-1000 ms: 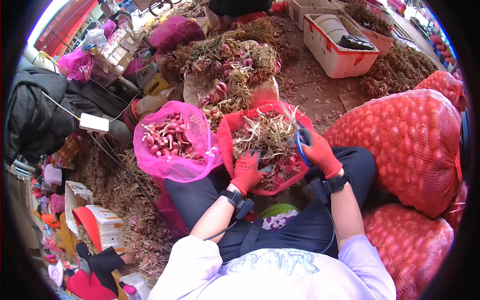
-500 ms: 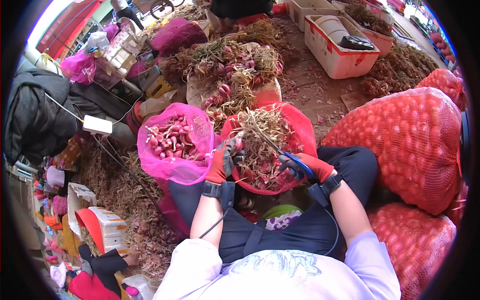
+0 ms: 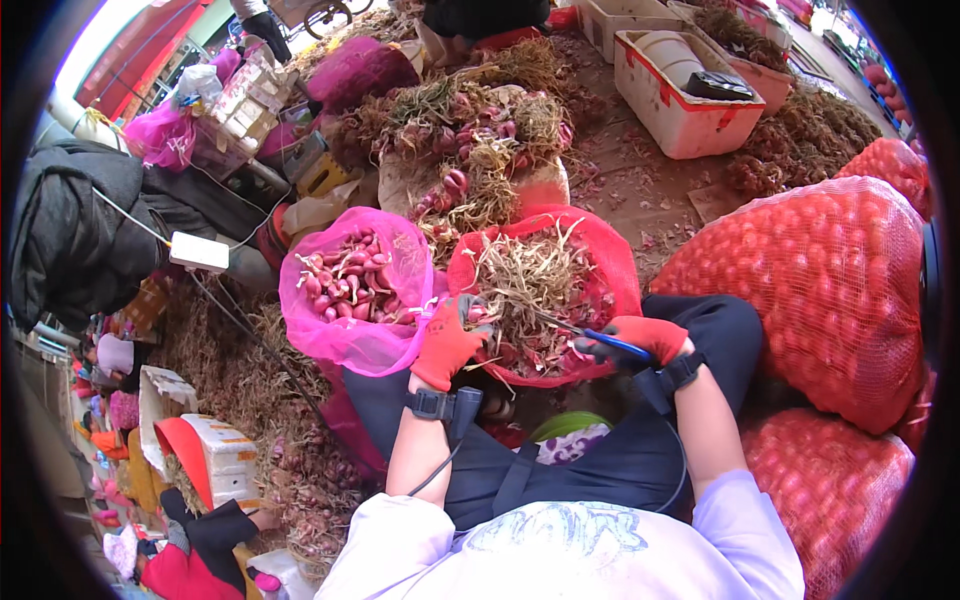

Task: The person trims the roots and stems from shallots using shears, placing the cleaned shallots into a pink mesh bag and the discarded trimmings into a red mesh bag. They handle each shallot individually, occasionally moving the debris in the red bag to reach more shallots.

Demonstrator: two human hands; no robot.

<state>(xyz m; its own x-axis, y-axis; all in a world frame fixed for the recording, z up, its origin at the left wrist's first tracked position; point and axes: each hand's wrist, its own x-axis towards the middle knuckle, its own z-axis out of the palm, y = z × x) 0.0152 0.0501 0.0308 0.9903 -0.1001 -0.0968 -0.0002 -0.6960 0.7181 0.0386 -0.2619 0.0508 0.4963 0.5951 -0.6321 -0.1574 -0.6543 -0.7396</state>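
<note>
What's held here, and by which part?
The right hand holds scissors by their blue handles. Whether the left hand holds anything cannot be told.

Just the one view, folks: left fisheye of the pair on my head, tipped down and forward, my shirt (image 3: 560,550) right up close, left hand (image 3: 447,342) and right hand (image 3: 640,340) mid-frame, ground (image 3: 645,190) stretching off up top.
</note>
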